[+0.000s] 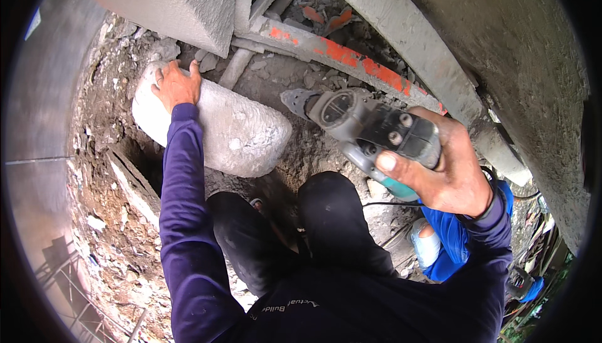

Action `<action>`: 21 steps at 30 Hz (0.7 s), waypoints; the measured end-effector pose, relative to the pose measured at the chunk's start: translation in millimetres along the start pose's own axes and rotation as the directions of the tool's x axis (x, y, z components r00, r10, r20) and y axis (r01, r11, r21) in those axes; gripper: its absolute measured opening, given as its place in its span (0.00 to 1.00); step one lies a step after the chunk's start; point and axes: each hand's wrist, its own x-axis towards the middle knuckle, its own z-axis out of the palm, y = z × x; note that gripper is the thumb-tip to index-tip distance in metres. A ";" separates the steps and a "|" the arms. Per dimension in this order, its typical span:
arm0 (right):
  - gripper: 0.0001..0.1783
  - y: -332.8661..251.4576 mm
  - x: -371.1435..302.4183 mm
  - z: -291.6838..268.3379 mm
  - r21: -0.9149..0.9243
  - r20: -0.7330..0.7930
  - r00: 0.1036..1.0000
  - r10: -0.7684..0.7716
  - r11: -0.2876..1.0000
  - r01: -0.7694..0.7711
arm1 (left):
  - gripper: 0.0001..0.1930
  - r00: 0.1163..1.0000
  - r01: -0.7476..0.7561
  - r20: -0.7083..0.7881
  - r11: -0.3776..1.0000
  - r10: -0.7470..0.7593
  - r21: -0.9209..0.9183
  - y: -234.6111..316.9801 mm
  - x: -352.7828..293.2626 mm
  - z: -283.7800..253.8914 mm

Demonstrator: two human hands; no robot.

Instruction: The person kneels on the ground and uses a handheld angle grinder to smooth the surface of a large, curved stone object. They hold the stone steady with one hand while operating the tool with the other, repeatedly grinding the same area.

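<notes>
Two bare hands are at work on my feed. From the left edge, a smooth grey surface (47, 98) borders the rubble (103, 202). Next I see the left hand (177, 89), its grip spread apart, laid over the far-left end of a pale block (241, 133). The block lies slantwise on the broken ground, ahead of the left knee; it is whitish, rounded at its ends and rough, with chipped, pitted patches toward the right. Further right, a power tool (376, 126) is held above the debris, its blurred, dusty tip pointing left, near the block yet apart. I make out a grey metal head, a black cover with two pale round fasteners, and a teal casing. The right hand (454, 174) has its grip clamped on the tool's rear. Just below that hand is blue cloth (451, 242).
</notes>
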 end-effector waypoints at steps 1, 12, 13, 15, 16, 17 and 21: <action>0.21 1.8 23.6 11.1 -0.069 0.018 0.997 -0.072 0.995 0.073 | 0.31 1.000 0.010 -0.016 1.000 -0.010 0.012 -8.7 2.2 -5.3; 0.30 79.7 273.1 144.0 -0.322 0.200 0.947 -0.252 0.896 0.306 | 0.29 1.000 -0.026 -0.013 0.999 0.026 0.037 -5.7 1.4 1.9; 0.27 80.6 286.2 141.4 -0.311 0.191 0.945 -0.265 0.897 0.314 | 0.28 1.000 -0.030 0.004 0.998 0.030 0.052 -4.1 3.2 4.1; 0.25 44.5 295.4 129.9 -0.279 0.358 0.930 -0.083 0.941 0.191 | 0.28 1.000 -0.012 0.011 0.996 0.011 0.091 -18.2 2.3 1.4; 0.24 42.8 304.2 128.7 -0.284 0.374 0.923 -0.097 0.935 0.213 | 0.28 1.000 -0.017 0.022 0.997 0.015 0.081 -14.6 3.8 2.1; 0.23 39.2 313.0 129.6 -0.335 0.407 0.910 -0.082 0.913 0.232 | 0.28 0.999 -0.021 0.033 0.997 0.018 0.072 -11.3 4.6 2.9; 0.21 25.7 340.5 137.9 -0.438 0.455 0.890 -0.033 0.862 0.256 | 0.27 0.999 -0.042 0.036 0.997 0.039 0.065 -1.7 7.6 8.7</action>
